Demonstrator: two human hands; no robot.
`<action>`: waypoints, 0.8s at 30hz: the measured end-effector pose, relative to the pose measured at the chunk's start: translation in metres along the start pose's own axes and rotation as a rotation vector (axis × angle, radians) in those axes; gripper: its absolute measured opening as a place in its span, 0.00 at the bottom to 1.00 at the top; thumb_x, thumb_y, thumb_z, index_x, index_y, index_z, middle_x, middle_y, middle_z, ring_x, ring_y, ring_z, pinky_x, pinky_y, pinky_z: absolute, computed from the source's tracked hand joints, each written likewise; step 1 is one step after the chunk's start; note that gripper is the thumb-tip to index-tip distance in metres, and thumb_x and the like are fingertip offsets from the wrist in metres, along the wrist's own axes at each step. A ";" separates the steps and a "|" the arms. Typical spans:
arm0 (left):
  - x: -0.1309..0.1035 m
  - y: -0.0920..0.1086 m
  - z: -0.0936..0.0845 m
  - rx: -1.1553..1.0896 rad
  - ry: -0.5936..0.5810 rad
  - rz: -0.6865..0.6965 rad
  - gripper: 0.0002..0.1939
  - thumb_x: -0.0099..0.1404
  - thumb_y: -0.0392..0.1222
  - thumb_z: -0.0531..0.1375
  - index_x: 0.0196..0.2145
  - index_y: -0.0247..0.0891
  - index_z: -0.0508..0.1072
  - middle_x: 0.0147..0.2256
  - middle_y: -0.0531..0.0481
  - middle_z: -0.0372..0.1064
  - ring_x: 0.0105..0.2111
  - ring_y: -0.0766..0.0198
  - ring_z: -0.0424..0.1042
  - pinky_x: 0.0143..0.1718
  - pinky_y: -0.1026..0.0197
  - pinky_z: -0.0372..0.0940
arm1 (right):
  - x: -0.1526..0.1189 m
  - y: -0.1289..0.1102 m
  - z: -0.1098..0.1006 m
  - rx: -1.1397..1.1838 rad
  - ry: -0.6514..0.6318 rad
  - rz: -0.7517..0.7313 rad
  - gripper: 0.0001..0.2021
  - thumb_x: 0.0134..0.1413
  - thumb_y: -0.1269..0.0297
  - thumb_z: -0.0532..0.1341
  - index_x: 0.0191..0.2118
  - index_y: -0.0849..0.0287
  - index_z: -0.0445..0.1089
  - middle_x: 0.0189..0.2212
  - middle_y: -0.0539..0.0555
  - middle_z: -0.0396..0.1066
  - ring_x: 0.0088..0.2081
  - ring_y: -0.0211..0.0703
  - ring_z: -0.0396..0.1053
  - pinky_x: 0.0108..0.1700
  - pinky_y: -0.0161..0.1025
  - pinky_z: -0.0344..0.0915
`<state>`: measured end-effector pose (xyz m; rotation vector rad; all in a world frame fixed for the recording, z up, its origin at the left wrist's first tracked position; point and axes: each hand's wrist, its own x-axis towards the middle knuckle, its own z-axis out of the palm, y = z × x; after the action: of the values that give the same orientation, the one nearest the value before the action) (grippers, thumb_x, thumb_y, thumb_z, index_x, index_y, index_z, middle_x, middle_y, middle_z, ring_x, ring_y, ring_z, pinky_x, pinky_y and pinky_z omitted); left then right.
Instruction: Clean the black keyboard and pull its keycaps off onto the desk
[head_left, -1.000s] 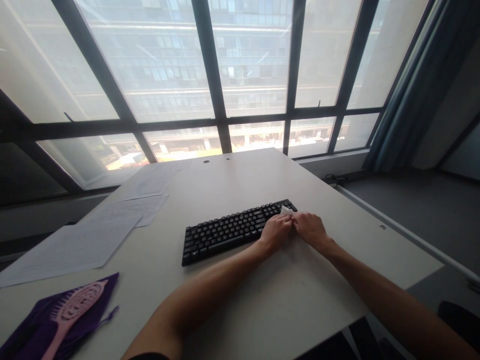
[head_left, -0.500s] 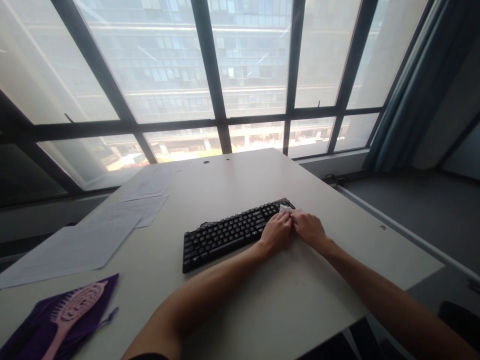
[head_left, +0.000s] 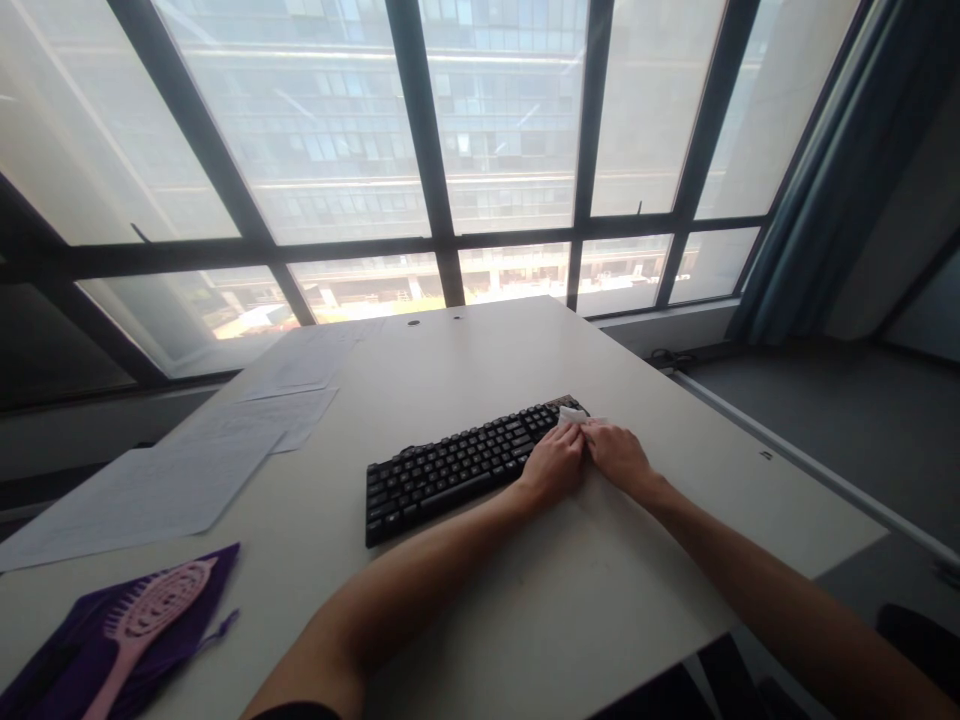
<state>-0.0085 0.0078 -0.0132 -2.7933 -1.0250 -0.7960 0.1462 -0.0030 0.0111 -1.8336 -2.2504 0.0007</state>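
Observation:
A black keyboard (head_left: 457, 468) lies slanted on the white table (head_left: 465, 370), its right end partly covered by my hands. At that end my left hand (head_left: 556, 458) is closed on a crumpled white tissue (head_left: 571, 413). My right hand (head_left: 616, 455) meets it from the right, fingers pressed together on the same tissue. The fingertips of both hands touch or nearly touch, and most of the tissue is hidden beneath them.
Printed sheets of paper (head_left: 150, 500) lie along the table's left side. A pink hairbrush (head_left: 161, 605) rests on a purple pouch (head_left: 82, 635) at the near left corner. Windows stand beyond the far edge, with a blue curtain (head_left: 806, 230) at the right.

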 end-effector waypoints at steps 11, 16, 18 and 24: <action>0.002 0.004 -0.009 0.058 -0.014 0.025 0.15 0.70 0.34 0.55 0.51 0.31 0.73 0.49 0.41 0.73 0.53 0.56 0.70 0.60 0.54 0.61 | -0.003 -0.004 -0.007 -0.049 0.013 0.036 0.16 0.69 0.64 0.50 0.45 0.57 0.76 0.45 0.59 0.77 0.43 0.47 0.75 0.44 0.38 0.65; 0.003 0.003 -0.016 0.076 0.009 -0.015 0.12 0.71 0.34 0.56 0.48 0.36 0.75 0.45 0.44 0.76 0.47 0.57 0.74 0.52 0.54 0.66 | -0.005 -0.007 -0.010 -0.024 0.055 0.078 0.17 0.69 0.61 0.49 0.45 0.57 0.75 0.42 0.58 0.78 0.42 0.47 0.76 0.42 0.37 0.64; 0.003 0.003 -0.018 0.093 0.015 -0.025 0.11 0.71 0.35 0.56 0.47 0.36 0.75 0.44 0.44 0.77 0.46 0.57 0.74 0.51 0.54 0.66 | -0.005 -0.008 -0.011 0.013 0.088 0.053 0.17 0.69 0.61 0.49 0.45 0.56 0.75 0.43 0.57 0.78 0.43 0.46 0.76 0.42 0.36 0.63; 0.000 0.006 -0.026 0.192 0.048 -0.095 0.09 0.70 0.36 0.57 0.43 0.36 0.76 0.42 0.42 0.76 0.45 0.53 0.72 0.48 0.51 0.66 | -0.005 -0.006 -0.007 0.135 0.116 -0.103 0.16 0.69 0.63 0.50 0.48 0.53 0.75 0.51 0.52 0.76 0.48 0.46 0.75 0.46 0.35 0.64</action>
<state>-0.0162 -0.0030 0.0098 -2.5698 -1.1671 -0.7278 0.1422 -0.0099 0.0181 -1.6063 -2.2056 0.0270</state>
